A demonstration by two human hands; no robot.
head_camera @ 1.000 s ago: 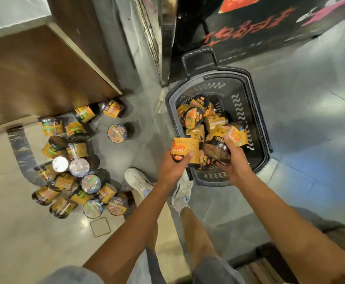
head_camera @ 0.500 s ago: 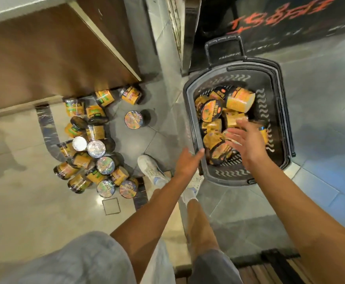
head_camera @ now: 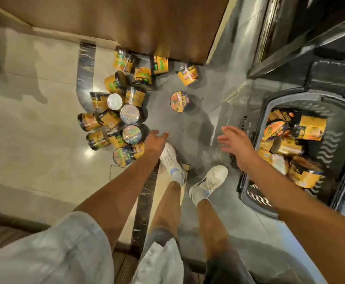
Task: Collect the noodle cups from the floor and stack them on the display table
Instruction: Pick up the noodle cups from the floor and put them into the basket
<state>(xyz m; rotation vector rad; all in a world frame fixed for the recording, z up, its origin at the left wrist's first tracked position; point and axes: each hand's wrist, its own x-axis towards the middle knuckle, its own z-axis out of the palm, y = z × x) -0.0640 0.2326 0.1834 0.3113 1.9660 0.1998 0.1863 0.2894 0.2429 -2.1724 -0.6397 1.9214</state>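
Many yellow-and-black noodle cups heaped on the pale tiled floor at centre left of the frame, some upright with foil lids up, some tipped on their sides; one lone upright cup a little apart to the right of the heap, another tipped cup above it near the brown wooden display table along the top edge. More of the same cups already piled in the dark plastic shopping basket at right. Left hand low beside the near edge of the heap, fingers loosely spread, nothing held. Right hand between the heap and the basket rim, fingers splayed, likewise holding nothing. Judged: reaching back for the next pick. Best to take the nearest cups first, one per hand, gripping round the side wall rather than pressing on the foil lid; tipped cups likely to roll if nudged, so come down from above and close firmly. White sneakers close to the heap; worth keeping feet clear of loose cups.
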